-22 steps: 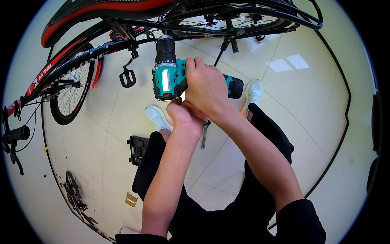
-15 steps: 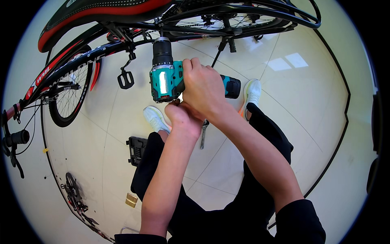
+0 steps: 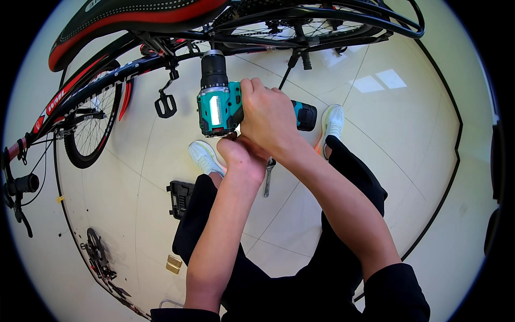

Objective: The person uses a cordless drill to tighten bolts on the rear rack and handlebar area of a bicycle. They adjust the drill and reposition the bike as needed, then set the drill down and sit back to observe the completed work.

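**Bicycle [image 3: 122, 71] on a pale floor [image 3: 375, 161], teal drill [image 3: 214, 107] held nose-first to it**

The tiled floor fills most of the view. Across its upper part stands the bicycle, black with red: its front wheel [image 3: 96, 116] is at the left, its handlebar further left, and a black-and-red saddle [image 3: 150, 22] crosses the upper edge. A kickstand [image 3: 288, 70] slants down near the rear wheel, and one pedal [image 3: 159, 107] hangs below the frame, just left of the drill.

The person's dark-trousered legs are spread, a white shoe [image 3: 205, 156] on either side of the forearms.

The drill is in mid-air between body and bicycle, chuck pointing at the frame right of the pedal; whether its thin bit touches anything, I cannot tell. The battery juts out to the right.

The right hand [image 3: 268, 112] has its grip clamped around the drill's handle. The left hand [image 3: 244, 153] is tucked under the right, against the drill's rear; its fingers are mostly hidden, so I cannot tell how its grip stands.

Lower down, an open black case [image 3: 181, 198] lies beside the left knee, a metal wrench [image 3: 267, 180] between the legs, and a small gold-coloured piece [image 3: 173, 264] below the case.
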The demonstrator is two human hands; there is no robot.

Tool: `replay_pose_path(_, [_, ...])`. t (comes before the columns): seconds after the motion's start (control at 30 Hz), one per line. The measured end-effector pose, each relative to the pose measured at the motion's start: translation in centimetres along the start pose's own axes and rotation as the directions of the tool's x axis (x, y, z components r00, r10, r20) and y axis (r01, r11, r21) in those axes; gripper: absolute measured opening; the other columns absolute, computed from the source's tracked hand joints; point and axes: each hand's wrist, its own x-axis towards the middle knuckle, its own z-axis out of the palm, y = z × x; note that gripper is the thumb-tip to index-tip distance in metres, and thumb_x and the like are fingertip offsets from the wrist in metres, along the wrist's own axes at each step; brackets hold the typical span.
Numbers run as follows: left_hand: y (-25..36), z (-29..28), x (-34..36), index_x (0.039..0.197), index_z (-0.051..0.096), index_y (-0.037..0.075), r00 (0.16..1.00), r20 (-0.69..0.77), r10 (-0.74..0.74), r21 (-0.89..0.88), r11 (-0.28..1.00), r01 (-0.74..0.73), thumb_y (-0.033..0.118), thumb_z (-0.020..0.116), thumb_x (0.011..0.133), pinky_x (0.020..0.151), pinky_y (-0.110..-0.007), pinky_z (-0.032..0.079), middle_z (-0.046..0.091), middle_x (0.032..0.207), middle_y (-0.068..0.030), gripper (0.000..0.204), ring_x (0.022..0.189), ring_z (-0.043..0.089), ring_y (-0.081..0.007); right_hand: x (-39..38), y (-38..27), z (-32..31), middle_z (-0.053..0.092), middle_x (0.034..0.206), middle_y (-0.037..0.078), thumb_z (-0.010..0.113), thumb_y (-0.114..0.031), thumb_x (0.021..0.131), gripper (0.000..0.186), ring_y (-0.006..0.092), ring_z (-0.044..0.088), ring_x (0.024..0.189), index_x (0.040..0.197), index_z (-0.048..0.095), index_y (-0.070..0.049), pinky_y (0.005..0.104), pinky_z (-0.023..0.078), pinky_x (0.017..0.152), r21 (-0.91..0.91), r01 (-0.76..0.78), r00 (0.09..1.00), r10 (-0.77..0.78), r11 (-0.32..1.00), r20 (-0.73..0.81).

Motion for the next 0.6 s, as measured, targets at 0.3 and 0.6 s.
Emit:
replay_pose_path(0.3, [-0.01, -0.29, 0.11, 0.142, 0.037, 0.01, 0.999, -0.037, 0.026, 0.031, 0.999, -0.025, 0.032, 0.014, 0.099, 0.105, -0.046, 0.042, 0.047, 0.141, -0.0121, 0.053, 0.128, 0.049, -0.0286, -0.11, -0.16, 0.11, 0.059, 0.081, 0.013, 0.066, 0.002, 0.059, 0.033, 0.0296, 0.063, 0.066, 0.088, 0.054, -0.002, 0.0359, 0.05, 0.066, 0.006, -0.003, 1.0, 0.003, 1.0, -0.017])
replay_pose_path(0.6, [0.09, -0.34, -0.3, 0.143, 0.033, 0.011, 0.998, -0.048, 0.039, 0.055, 0.998, -0.037, 0.033, 0.015, 0.101, 0.105, -0.045, 0.042, 0.046, 0.142, -0.011, 0.051, 0.129, 0.048, -0.0269, -0.18, -0.41, 0.17, 0.06, 0.081, 0.013, 0.067, 0.001, 0.059, 0.032, 0.03, 0.064, 0.066, 0.088, 0.054, -0.002, 0.0361, 0.05, 0.066, 0.015, -0.018, 1.0, 0.019, 1.0, -0.024])
